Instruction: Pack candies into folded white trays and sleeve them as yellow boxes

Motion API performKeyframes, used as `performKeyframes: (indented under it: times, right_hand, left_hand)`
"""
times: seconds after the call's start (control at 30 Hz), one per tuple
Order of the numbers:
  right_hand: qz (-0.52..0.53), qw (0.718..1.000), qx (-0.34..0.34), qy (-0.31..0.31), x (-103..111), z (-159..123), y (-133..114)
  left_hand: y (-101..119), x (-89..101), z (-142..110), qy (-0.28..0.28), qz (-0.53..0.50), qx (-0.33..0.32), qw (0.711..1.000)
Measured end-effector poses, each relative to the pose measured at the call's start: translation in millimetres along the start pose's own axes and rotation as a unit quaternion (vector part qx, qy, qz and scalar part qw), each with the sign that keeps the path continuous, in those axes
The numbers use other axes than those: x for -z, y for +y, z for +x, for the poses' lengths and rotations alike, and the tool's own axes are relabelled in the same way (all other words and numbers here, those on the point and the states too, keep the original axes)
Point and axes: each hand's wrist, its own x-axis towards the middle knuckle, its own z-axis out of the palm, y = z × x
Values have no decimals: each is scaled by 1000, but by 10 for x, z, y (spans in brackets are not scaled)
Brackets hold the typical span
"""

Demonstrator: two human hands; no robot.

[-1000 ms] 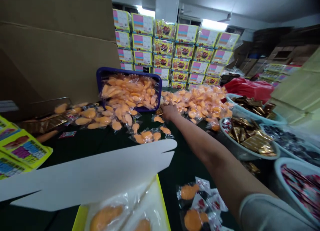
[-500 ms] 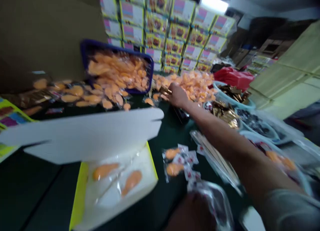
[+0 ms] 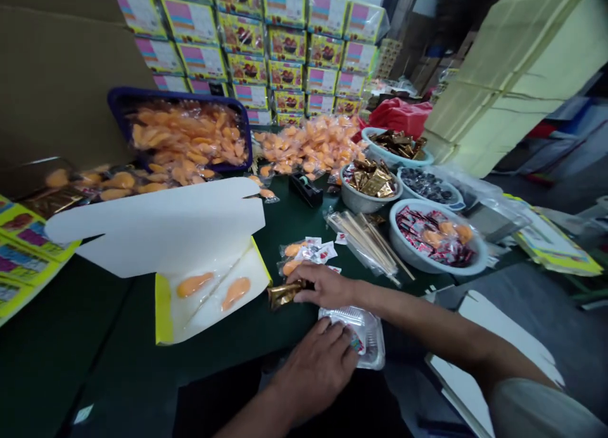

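My right hand [image 3: 323, 286] is shut on a gold foil sachet [image 3: 284, 294], holding it just above a clear plastic tray [image 3: 352, 334]. My left hand [image 3: 316, 369] grips the tray's near left edge, and something small and colourful lies inside the tray. An open white box with yellow edges [image 3: 213, 292] lies to the left of my hands, holding orange sachets in a clear wrap. Several orange sachets with small white labels [image 3: 304, 253] lie just beyond my right hand.
Heaps of orange sachets lie in and beside a blue basket [image 3: 178, 97]. Metal and white bowls [image 3: 430, 238] hold wrapped packets, and wooden sticks in plastic [image 3: 365, 245] and a tape dispenser [image 3: 306, 190] sit on the dark green table [image 3: 95, 337]. Stacked cartons stand behind.
My right hand has drawn back from the orange heap towards me with the gold sachet. My left hand and the tray have come into view, and the view has swung left and down.
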Motion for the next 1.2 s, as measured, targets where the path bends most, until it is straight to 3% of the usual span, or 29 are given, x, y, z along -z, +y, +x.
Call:
performKeyframes:
  times: [0.1,0.3,0.4,0.5,0.67,0.77,0.87,0.97,1.13,1.2]
  right_hand:
    - [-50,996,-30,74,115,180,179]
    - [-62,969,-121,206,711,460,414]
    - [-54,948,-136,283,936,244,280]
    - [-74,927,-166,329,944,-256,2]
    - [-193,887,-312,280,517,-1041,-340]
    - [-254,859,-357,264,269,-1215,-359]
    - [-324,834,-375,244,163,-1265,-348]
    - [-380,815,-364,244,174,-1286,-387]
    - [-380,852,-252,257,443,-1090,-413]
    - [-392,852,-249,243,641,-890,-349]
  left_hand:
    - [-48,15,-27,-21,11,17,1000]
    - [-512,109,133,-110,36,109,987]
    - [-669,146,177,-127,35,137,982]
    - [-690,138,140,-108,44,138,984]
    - [-631,125,68,-48,85,126,987]
    - [-630,142,87,-50,89,116,988]
    - [-645,146,120,-62,92,102,989]
    - [-651,129,137,-64,94,98,989]
    - [-644,91,141,-71,92,99,988]
    - [-644,71,133,-70,92,102,988]
